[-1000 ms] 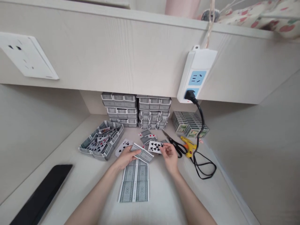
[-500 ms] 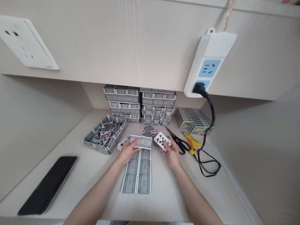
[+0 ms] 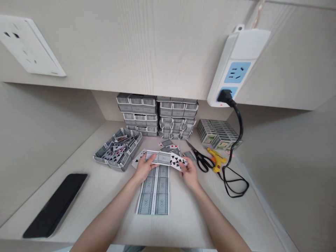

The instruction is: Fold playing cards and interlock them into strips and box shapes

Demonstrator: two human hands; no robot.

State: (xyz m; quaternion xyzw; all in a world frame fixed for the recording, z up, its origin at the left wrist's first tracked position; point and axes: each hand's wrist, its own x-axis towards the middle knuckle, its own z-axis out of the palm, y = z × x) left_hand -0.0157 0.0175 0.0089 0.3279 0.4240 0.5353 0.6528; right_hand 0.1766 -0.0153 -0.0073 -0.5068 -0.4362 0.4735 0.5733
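Observation:
Between thumb and fingers, my left hand (image 3: 144,168) grips a strip of joined playing cards (image 3: 164,158), patterned grey backs up. My right hand (image 3: 189,174) pinches a face-up clubs card (image 3: 177,161), whose left edge meets the strip's right end. Whether the card slots into the strip cannot be made out. Below them a panel of joined cards (image 3: 154,194) lies backs up on the table, its top partly covered by the strip. Loose cards (image 3: 170,148) are scattered behind my hands, and a face-up card (image 3: 137,160) shows beside my left hand.
A card-made tray (image 3: 123,162) with loose cards stands left, a black phone (image 3: 56,204) nearer. Stacked card boxes (image 3: 140,108) are behind. Black scissors (image 3: 202,160), a yellow glue gun (image 3: 218,159), its cable and card packs (image 3: 219,133) sit right. A power strip (image 3: 238,66) hangs above.
My right hand has moved slightly left, turning the clubs card and bringing it to the strip's right end. My left hand still holds the strip in nearly the same place.

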